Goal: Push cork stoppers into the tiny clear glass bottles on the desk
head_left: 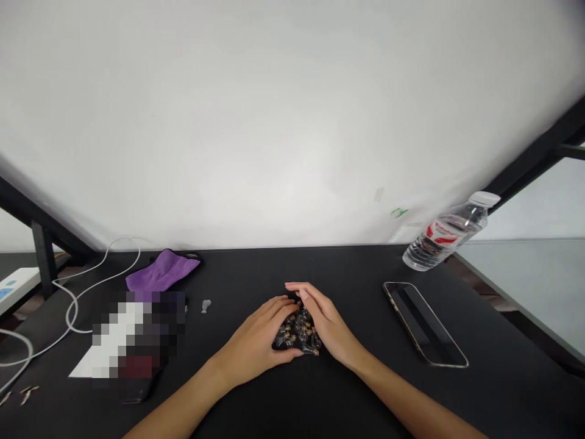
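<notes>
A heap of several tiny clear glass bottles with cork stoppers (299, 332) lies on the black table (320, 402), in the middle. My left hand (256, 342) cups the heap from the left, fingers curled and pressed against it. From the right, my right hand (325, 323) curves over the top and far side of the heap, fingers held together. The two hands enclose the bottles between them. One single tiny bottle (205, 305) lies apart, to the left of the hands.
A phone (425, 332) lies face up to the right, with a plastic water bottle (450, 238) behind it. To the left are a purple cloth (162, 271), a white cable (86, 286), a blurred-out patch and a white power strip (13, 283).
</notes>
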Available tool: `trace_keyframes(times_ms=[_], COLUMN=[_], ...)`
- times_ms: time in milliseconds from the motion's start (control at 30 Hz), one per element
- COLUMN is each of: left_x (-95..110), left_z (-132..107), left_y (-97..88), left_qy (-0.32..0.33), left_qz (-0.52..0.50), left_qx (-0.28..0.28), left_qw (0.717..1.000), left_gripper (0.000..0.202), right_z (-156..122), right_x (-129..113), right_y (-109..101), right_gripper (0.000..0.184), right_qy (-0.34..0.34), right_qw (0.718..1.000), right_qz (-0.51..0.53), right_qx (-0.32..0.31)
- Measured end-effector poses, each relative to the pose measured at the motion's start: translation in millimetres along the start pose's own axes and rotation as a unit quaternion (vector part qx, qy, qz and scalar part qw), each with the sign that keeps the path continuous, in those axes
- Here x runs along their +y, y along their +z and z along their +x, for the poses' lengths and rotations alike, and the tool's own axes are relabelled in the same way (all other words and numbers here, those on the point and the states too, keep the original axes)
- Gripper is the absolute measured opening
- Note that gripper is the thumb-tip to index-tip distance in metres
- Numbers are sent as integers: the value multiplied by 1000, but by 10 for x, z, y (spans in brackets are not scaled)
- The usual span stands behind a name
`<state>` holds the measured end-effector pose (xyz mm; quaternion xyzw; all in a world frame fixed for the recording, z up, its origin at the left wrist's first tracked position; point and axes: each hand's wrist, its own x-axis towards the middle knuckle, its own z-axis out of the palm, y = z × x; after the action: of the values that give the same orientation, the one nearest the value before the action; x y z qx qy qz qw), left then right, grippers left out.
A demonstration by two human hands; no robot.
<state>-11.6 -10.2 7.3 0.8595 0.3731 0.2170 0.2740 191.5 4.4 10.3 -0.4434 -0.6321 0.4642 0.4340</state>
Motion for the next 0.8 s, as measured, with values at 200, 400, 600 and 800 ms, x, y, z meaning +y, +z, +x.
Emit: trace_keyframes(times_ms=[200,400,600,800], left_x=[-28,-12,0,-18], left_z=[-32,-45,-45,-39], left_y=[4,-25,-42,-30], left_qy=[-25,-31,-39,-38], left_qz=[-16,-51,-59,-61], left_qx=[2,6,6,12], left_qw=[1000,998,997,997], left_gripper=[64,62,59,58], right_z=[188,236,230,238], right_x=[68,38,62,113], right_y=[-305,-586,-577,-549], right_gripper=[33,27,29,35], right_qy=[-33,-53,-37,-19], right_qw=[994,969,964,972], right_qz=[-101,-226,-245,-224], right_qx=[-4,-86,-97,-66])
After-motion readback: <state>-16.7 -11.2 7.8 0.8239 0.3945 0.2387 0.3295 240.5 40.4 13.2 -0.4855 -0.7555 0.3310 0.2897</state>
